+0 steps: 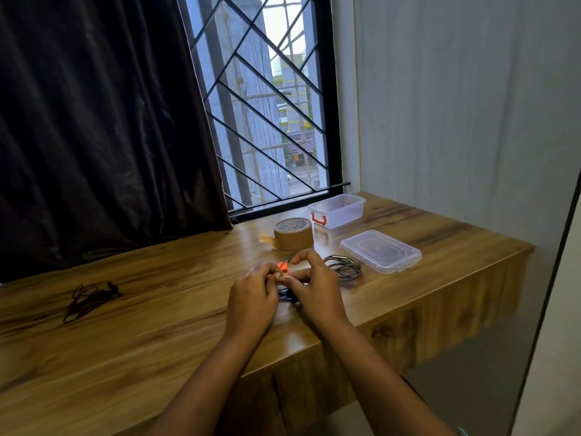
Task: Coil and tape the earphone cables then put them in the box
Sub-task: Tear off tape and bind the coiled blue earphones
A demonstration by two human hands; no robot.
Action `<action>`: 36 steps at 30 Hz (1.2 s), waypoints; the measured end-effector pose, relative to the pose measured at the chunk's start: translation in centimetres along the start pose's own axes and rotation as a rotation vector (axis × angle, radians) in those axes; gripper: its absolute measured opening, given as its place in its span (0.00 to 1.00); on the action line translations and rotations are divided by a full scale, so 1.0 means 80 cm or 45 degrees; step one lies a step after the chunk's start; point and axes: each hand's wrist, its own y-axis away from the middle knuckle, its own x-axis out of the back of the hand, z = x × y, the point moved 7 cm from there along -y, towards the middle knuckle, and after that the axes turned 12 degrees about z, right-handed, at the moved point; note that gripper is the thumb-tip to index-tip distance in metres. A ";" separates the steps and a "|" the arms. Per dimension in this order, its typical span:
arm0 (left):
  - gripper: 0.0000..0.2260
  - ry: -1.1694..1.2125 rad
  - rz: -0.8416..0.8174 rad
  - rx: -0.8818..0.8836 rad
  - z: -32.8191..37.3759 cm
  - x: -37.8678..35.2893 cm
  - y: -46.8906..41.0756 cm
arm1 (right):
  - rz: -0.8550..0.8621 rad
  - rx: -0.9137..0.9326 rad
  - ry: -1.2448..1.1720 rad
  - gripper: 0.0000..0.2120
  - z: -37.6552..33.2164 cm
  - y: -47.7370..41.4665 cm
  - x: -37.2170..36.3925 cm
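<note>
Box (338, 212) uncovered, lid (380, 250) beside, earphone cable (285, 294) pinched

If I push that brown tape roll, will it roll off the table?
Probably not: the tape roll lies flat, hole up, so it would likely slide on the table. Its loose end sticks out and might drag. It looks thickly wound, so perhaps heavy for its size.

Left hand (251, 297) and right hand (316, 289) pinch a dark cable (285, 295) — box (344, 215) beyond.
</note>
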 end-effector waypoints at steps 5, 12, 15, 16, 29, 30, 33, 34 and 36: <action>0.05 0.110 -0.056 0.098 0.000 -0.009 -0.005 | -0.007 -0.012 -0.115 0.10 -0.001 -0.004 0.004; 0.10 0.803 -0.195 0.968 -0.032 -0.031 -0.006 | -0.135 -0.116 -0.224 0.12 0.005 -0.004 -0.004; 0.06 0.929 -0.264 1.108 -0.025 -0.035 -0.006 | -0.090 -0.186 -0.344 0.08 0.006 -0.006 0.010; 0.06 0.958 -0.284 1.151 -0.024 -0.039 -0.004 | -0.085 -0.224 -0.373 0.08 0.009 -0.006 0.016; 0.06 0.833 -0.400 1.342 -0.021 -0.076 0.025 | 0.045 -0.183 0.489 0.05 0.029 -0.028 0.072; 0.05 0.781 -0.396 1.308 -0.024 -0.076 0.025 | 0.044 -0.178 0.546 0.07 0.029 -0.028 0.070; 0.05 0.699 -0.362 1.248 -0.032 -0.075 0.025 | 0.045 -0.121 0.711 0.08 0.026 -0.025 0.065; 0.05 0.686 -0.344 1.230 -0.035 -0.075 0.025 | 0.049 -0.090 0.741 0.07 0.024 -0.023 0.063; 0.06 0.657 -0.305 1.200 -0.039 -0.071 0.024 | 0.055 -0.011 0.769 0.07 0.017 -0.020 0.059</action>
